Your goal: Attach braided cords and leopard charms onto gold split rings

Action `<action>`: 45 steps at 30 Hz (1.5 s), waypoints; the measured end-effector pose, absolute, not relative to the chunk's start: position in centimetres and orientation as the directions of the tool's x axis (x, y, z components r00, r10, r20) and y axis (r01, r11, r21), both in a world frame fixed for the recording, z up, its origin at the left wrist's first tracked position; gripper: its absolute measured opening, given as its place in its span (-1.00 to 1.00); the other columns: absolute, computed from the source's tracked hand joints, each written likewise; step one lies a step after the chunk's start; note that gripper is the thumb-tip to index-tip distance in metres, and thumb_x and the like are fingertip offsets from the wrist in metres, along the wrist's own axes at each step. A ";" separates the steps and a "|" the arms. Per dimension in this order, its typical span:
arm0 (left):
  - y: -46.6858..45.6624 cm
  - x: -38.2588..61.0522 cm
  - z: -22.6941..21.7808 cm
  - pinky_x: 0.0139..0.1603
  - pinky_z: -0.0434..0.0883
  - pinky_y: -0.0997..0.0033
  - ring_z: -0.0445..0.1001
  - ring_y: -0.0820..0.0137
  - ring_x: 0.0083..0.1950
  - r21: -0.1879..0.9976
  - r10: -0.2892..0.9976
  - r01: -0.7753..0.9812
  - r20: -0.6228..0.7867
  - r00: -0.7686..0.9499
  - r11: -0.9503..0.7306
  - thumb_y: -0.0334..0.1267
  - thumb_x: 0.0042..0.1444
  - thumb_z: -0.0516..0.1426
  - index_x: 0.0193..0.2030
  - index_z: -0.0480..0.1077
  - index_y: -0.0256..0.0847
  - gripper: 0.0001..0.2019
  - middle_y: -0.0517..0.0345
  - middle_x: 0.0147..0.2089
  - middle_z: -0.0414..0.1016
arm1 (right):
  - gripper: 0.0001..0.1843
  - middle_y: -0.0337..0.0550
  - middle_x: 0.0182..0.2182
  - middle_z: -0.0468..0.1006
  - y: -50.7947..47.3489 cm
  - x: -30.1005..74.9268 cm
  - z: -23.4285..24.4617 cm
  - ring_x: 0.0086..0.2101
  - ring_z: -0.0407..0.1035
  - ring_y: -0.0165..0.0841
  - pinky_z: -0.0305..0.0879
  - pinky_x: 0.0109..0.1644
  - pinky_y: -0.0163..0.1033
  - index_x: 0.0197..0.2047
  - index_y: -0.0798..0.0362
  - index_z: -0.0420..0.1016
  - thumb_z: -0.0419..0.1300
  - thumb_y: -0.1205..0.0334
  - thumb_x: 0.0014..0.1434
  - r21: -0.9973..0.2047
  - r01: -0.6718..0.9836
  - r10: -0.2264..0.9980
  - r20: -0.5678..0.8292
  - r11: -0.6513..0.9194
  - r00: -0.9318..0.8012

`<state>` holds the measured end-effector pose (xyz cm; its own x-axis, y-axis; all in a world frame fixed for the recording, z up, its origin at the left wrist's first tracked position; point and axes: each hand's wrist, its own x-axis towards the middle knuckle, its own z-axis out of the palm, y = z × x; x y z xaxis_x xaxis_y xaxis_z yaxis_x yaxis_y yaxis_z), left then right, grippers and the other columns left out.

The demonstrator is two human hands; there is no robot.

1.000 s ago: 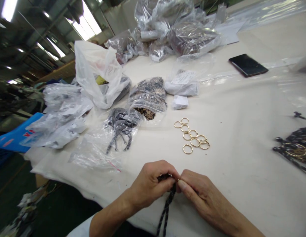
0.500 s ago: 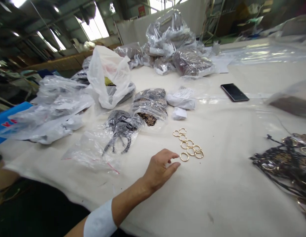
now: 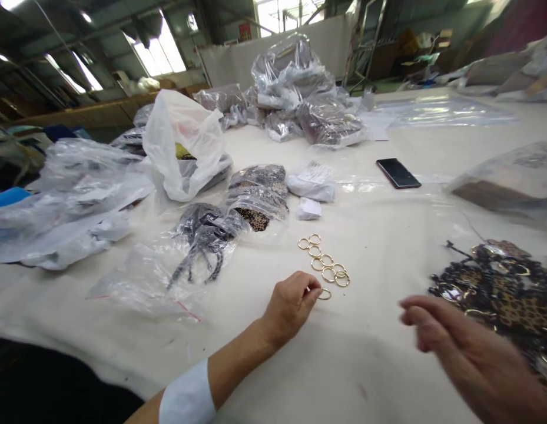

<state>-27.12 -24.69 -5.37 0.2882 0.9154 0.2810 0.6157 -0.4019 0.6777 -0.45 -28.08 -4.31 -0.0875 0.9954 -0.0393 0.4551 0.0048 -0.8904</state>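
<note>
My left hand [image 3: 292,305] rests on the white table [image 3: 379,247] with its fingertips pinched on the nearest gold ring [image 3: 325,294]. Several more gold rings [image 3: 324,261] lie in a loose cluster just beyond it. My right hand [image 3: 450,338] hovers above the table at the lower right, blurred by motion, fingers stretched out and holding nothing. Just right of it lies a pile of dark leopard-print straps with gold rings [image 3: 498,288].
A clear bag of dark straps [image 3: 202,238] and a bag of leopard-print pieces [image 3: 258,191] lie left of the rings. A white plastic bag [image 3: 180,144], more clear bags [image 3: 299,88] and a black phone [image 3: 397,173] sit farther back. Crumpled bags [image 3: 65,200] fill the left.
Both hands let go of the dark cord they held together. My left hand reached forward to the nearest ring and pinched it; my right hand came back into view from the strap pile.
</note>
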 end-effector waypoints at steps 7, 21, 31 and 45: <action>-27.3 -27.9 -2.6 -0.33 0.33 0.50 0.39 0.47 -0.37 0.811 0.940 0.476 0.267 0.213 -0.339 -0.33 0.14 0.08 -0.36 0.37 -0.26 -0.91 0.16 -0.41 0.40 | -0.61 -0.24 -0.45 0.37 -26.9 -12.4 -3.9 -0.53 0.31 -0.46 0.23 -0.55 -0.37 -0.30 0.06 0.26 -0.05 -0.11 0.23 -0.955 -0.034 0.813 -0.231 -0.293 -0.535; -27.5 -29.2 -4.3 -0.30 0.38 0.55 0.42 0.50 -0.37 0.864 0.959 0.418 0.226 0.173 -0.279 -0.50 0.01 0.11 -0.31 0.39 -0.27 -0.89 0.17 -0.39 0.45 | -0.53 -0.34 -0.68 0.15 -27.0 -13.7 -6.5 -0.60 0.09 -0.47 0.03 -0.50 -0.32 -0.59 0.05 0.12 -0.11 -0.03 0.26 -0.966 0.003 0.849 -0.229 -0.259 -0.476; -27.5 -28.8 -5.0 -0.21 0.42 0.36 0.44 0.35 -0.22 0.578 0.844 0.641 0.486 0.226 -0.505 -0.33 0.05 0.16 -0.16 0.39 -0.23 -0.82 0.06 -0.26 0.48 | -0.71 -0.15 -0.29 0.44 -26.8 -14.8 -7.0 -0.21 0.30 -0.32 0.24 -0.10 -0.23 -0.27 0.06 0.46 0.06 0.03 0.21 -0.700 -0.454 0.805 -0.302 -0.551 -0.511; -25.4 -29.2 -4.1 -0.11 0.40 0.41 0.48 0.40 -0.11 0.517 0.852 0.742 0.506 0.138 -0.427 -0.44 0.14 0.04 -0.24 0.32 -0.23 -0.91 0.05 -0.17 0.52 | -0.54 -0.09 -0.23 0.48 -28.1 -13.5 -7.2 -0.43 0.38 -0.38 0.34 -0.35 -0.23 0.03 0.01 0.31 0.04 -0.10 0.19 -0.948 -0.180 0.950 -0.223 -0.263 -0.217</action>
<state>-29.21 -25.43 -4.10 0.1377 0.8515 0.5060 0.7418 -0.4271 0.5170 -13.47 -28.08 -7.19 -0.2166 0.9505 -0.2230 -0.1804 -0.2634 -0.9477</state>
